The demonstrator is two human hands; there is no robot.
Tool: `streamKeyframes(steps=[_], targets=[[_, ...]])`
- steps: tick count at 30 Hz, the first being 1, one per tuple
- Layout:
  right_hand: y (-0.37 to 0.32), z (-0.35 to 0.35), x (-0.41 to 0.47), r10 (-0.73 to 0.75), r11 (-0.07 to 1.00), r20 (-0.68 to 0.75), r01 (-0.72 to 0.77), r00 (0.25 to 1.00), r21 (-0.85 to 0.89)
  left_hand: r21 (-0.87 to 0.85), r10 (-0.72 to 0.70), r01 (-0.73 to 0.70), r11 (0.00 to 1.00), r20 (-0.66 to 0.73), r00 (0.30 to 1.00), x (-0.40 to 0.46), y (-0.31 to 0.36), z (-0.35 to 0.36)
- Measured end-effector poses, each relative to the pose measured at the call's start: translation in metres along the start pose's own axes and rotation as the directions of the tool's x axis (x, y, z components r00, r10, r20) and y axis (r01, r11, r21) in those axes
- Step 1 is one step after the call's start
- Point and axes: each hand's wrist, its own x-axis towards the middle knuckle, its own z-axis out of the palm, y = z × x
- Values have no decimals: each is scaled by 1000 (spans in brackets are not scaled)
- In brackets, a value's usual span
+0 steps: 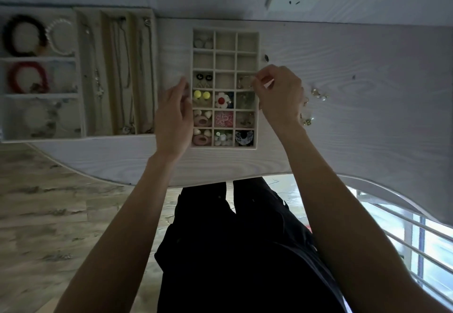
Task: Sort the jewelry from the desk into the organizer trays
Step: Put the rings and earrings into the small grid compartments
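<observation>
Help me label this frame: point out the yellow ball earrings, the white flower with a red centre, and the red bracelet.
Yellow ball earrings [201,95], head view, between the two balls.
White flower with a red centre [221,100], head view, red centre.
Red bracelet [15,77], head view, left arc.

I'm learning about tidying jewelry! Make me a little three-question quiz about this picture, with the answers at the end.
1. True or false: the yellow ball earrings sit in the left column of the grid tray.
2. Which hand holds a small piece over the tray's right column? A) left hand B) right hand
3. Fill in: loose jewelry not yet sorted lies on the desk to the ____ of the grid tray.

Key: 1 true. 2 B; its fingertips pinch a thin piece, too small to identify. 3 right.
</observation>
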Motion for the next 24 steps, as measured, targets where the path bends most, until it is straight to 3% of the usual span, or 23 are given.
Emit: streamKeyframes(steps=[5,8,12,18,24], targets=[[-5,5,8,2,986,24,2,1000,-166,17,-15,14,1000,57,998,7,-4,0],[1,1,5,-36,990,-58,27,998,-138,1,10,-10,1000,69,998,9,-7,-2],[13,-4,-5,-178,982,-122,167,976,-94,-7,10,-10,1000,68,998,12,-11,-2],[14,6,6,-348,920,-23,337,937,-199,-15,48,-47,999,54,997,11,-13,-1],[1,3,22,-296,899,95,311,950,-308,-28,61,-59,998,59,996,11,-13,-1]])
